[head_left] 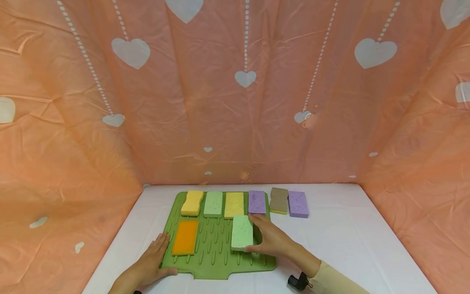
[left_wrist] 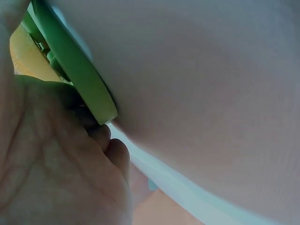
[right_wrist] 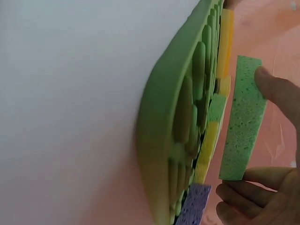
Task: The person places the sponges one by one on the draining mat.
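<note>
My right hand (head_left: 269,239) holds a light green sponge (head_left: 242,232) by its ends, thumb at the near end and fingers at the far one. In the right wrist view, a gap shows between this green sponge (right_wrist: 242,117) and the ribbed green mat (right_wrist: 161,108). At the mat's left edge, my left hand (head_left: 152,257) lies with fingers straight, touching the rim; the left wrist view shows its fingertips against the mat edge (left_wrist: 89,84). An orange sponge (head_left: 185,237) lies on the mat close to that hand.
Along the mat's back edge lie a wavy yellow sponge (head_left: 192,203), another light green sponge (head_left: 213,204), a yellow sponge (head_left: 234,205) and a purple sponge (head_left: 256,202). Right of the mat, a brown-topped sponge (head_left: 279,200) and a second purple sponge (head_left: 298,204) lie on the white table (head_left: 341,237).
</note>
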`<state>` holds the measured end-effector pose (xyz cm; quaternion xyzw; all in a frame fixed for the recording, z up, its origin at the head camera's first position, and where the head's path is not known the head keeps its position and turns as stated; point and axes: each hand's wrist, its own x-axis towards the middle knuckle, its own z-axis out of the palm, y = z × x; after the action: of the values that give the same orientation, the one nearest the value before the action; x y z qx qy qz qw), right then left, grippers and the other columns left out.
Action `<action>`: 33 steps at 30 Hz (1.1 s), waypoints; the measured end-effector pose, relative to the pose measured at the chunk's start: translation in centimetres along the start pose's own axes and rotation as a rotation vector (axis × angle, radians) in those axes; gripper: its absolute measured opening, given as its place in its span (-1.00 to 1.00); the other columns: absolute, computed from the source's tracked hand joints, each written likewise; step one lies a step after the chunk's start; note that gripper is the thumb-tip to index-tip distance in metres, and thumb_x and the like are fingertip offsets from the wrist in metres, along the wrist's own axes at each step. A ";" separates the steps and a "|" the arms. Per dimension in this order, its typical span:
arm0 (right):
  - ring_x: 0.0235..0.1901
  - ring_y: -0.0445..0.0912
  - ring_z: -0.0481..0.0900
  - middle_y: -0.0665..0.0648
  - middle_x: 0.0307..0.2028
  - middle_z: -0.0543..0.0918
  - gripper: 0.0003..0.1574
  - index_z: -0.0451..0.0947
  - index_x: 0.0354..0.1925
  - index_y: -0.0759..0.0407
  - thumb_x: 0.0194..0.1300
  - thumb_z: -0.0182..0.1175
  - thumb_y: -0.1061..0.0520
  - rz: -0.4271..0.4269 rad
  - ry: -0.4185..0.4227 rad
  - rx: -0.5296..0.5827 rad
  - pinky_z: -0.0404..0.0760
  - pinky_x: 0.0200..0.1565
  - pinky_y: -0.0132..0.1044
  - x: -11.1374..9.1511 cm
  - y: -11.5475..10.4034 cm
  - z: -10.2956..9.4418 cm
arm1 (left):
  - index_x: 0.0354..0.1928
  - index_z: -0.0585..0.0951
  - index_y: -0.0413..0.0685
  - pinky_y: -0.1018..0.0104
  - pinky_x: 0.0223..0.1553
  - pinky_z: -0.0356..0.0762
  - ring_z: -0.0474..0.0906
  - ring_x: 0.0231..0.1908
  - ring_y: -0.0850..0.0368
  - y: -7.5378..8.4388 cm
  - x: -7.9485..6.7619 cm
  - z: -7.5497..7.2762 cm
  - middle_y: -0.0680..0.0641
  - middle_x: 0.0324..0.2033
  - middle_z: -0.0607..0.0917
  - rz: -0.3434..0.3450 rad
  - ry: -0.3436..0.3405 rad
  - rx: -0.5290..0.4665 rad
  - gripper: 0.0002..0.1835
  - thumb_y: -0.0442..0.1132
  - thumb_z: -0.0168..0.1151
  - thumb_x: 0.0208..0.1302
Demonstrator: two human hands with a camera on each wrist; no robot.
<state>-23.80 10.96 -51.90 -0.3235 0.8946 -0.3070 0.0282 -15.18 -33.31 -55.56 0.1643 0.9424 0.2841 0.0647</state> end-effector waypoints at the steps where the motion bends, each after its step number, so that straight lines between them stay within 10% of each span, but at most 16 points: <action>1: 0.54 0.28 0.32 0.35 0.57 0.32 0.42 0.22 0.63 0.34 0.15 0.59 -0.39 -0.001 -0.008 -0.001 0.45 0.44 0.26 0.2 -0.1 0.1 | 0.57 0.01 -0.66 0.64 0.33 -0.80 -0.34 0.64 -0.48 0.0 0.0 0.0 -0.69 0.56 -0.05 0.010 0.000 -0.009 0.33 0.31 0.45 0.26; 6: 0.54 0.28 0.31 0.36 0.58 0.32 0.43 0.20 0.64 0.33 0.17 0.56 -0.42 -0.018 -0.040 -0.010 0.44 0.44 0.27 1.0 -0.7 0.9 | 0.58 0.00 -0.66 0.62 0.33 -0.81 -0.34 0.63 -0.50 0.0 -0.1 0.1 -0.69 0.56 -0.06 0.007 -0.006 -0.004 0.34 0.33 0.44 0.27; 11: 0.54 0.25 0.33 0.33 0.57 0.34 0.43 0.18 0.65 0.31 0.19 0.53 -0.46 -0.024 -0.062 -0.035 0.44 0.45 0.23 2.0 -1.7 1.5 | 0.60 0.02 -0.60 0.71 0.32 -0.76 -0.56 0.66 0.12 0.1 0.0 0.2 -0.61 0.60 -0.05 -0.039 0.003 0.011 0.36 0.38 0.43 0.22; 15: 0.55 0.21 0.32 0.28 0.58 0.33 0.43 0.16 0.66 0.28 0.21 0.51 -0.47 -0.020 -0.081 -0.038 0.44 0.46 0.19 2.9 -2.6 1.8 | 0.59 0.05 -0.62 0.26 0.62 -0.55 -0.35 0.68 -0.27 0.6 0.2 -0.2 -0.62 0.59 -0.01 -0.047 -0.007 0.030 0.33 0.33 0.46 0.23; 26: 0.58 0.16 0.29 0.22 0.61 0.30 0.42 0.15 0.69 0.19 0.21 0.48 -0.50 -0.005 -0.145 -0.046 0.46 0.47 0.12 4.6 -4.5 3.3 | 0.59 0.05 -0.61 0.46 0.56 -0.59 -0.38 0.69 -0.20 0.9 0.1 -0.2 -0.61 0.60 -0.02 -0.072 -0.012 0.031 0.36 0.33 0.50 0.19; 33: 0.58 0.13 0.30 0.21 0.61 0.31 0.39 0.18 0.67 0.20 0.23 0.47 -0.51 -0.008 -0.153 -0.065 0.46 0.47 0.07 5.4 -5.3 4.2 | 0.57 0.05 -0.65 0.05 0.62 -0.48 -0.15 0.58 -0.61 1.3 0.0 -0.5 -0.66 0.57 0.00 -0.036 -0.009 0.044 0.33 0.28 0.51 0.22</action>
<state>-24.05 2.27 -51.53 -0.3506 0.8979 -0.2522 0.0848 -14.92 -32.55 -54.37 0.1501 0.9509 0.2614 0.0706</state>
